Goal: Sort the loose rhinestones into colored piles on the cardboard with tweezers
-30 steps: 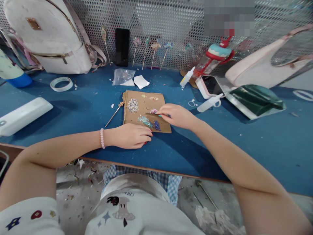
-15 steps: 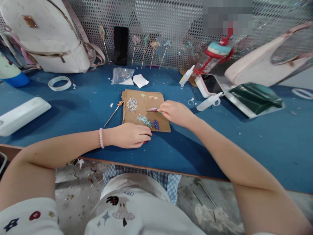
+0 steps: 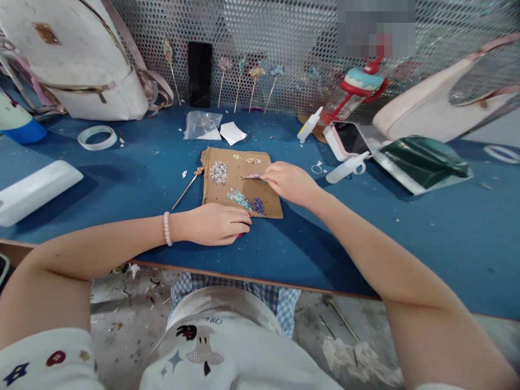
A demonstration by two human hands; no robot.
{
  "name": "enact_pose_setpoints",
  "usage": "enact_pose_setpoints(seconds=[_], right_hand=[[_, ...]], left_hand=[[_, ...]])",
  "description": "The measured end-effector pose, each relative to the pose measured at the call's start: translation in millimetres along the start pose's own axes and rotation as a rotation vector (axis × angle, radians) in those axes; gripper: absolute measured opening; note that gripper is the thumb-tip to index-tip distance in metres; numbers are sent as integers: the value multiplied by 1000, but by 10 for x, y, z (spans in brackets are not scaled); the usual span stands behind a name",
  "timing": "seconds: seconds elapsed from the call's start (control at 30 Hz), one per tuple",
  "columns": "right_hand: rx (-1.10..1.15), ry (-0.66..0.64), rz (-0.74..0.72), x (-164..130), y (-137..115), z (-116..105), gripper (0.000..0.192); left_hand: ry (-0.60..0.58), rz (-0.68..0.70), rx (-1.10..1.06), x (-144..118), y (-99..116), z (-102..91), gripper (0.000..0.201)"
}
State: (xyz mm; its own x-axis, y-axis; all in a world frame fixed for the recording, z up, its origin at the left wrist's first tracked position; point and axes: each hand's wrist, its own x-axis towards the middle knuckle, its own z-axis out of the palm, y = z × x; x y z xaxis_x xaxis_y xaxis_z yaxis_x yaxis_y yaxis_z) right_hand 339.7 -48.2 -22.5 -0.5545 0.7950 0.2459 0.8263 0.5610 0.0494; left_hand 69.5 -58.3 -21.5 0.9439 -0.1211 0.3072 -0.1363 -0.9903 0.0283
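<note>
Blue table (image 3: pixel 426 227): cardboard sheet (image 3: pixel 238 187), tape ring (image 3: pixel 96 137), white case (image 3: pixel 34 190), phone (image 3: pixel 347 142), plastic bag (image 3: pixel 202 125).

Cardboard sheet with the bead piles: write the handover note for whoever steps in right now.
Left hand: resting palm down on the blue table at the near edge of the cardboard sheet; whether it holds anything cannot be told.
Right hand: pinching tweezers, tip at the pink bead pile on the sheet.
On the sheet: silver pile, teal pile, purple pile, small bits along the far edge.
Beside it: one decorated pin lies left of the sheet.
Done: five decorated pins lean against the mesh wall.
Left: the pin on the table and the bead piles.
</note>
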Motion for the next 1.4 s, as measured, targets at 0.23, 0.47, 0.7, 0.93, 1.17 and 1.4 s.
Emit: enact_pose_setpoints(seconds=[0.23,0.47,0.7,0.93,1.17,1.4], right_hand=[[-16,2,55,37,16,36,34],[-21,41,61,85,80,107,34],[-56,53,76,157,58,105,40],[-20,80,109,148,90,127,35],[51,130,109,113,107,92,35],[20,86,59,-16,65,28,32]], left_hand=[[-41,-25,2,1,0,-2,22],[-11,-5,1,-7,-8,0,23],[-22,-16,-3,-7,-10,1,22],[-34,-21,-1,-6,-6,-4,21],[-17,-12,-7,-7,-12,8,21],[-35,-18,0,-5,-4,-3,20]])
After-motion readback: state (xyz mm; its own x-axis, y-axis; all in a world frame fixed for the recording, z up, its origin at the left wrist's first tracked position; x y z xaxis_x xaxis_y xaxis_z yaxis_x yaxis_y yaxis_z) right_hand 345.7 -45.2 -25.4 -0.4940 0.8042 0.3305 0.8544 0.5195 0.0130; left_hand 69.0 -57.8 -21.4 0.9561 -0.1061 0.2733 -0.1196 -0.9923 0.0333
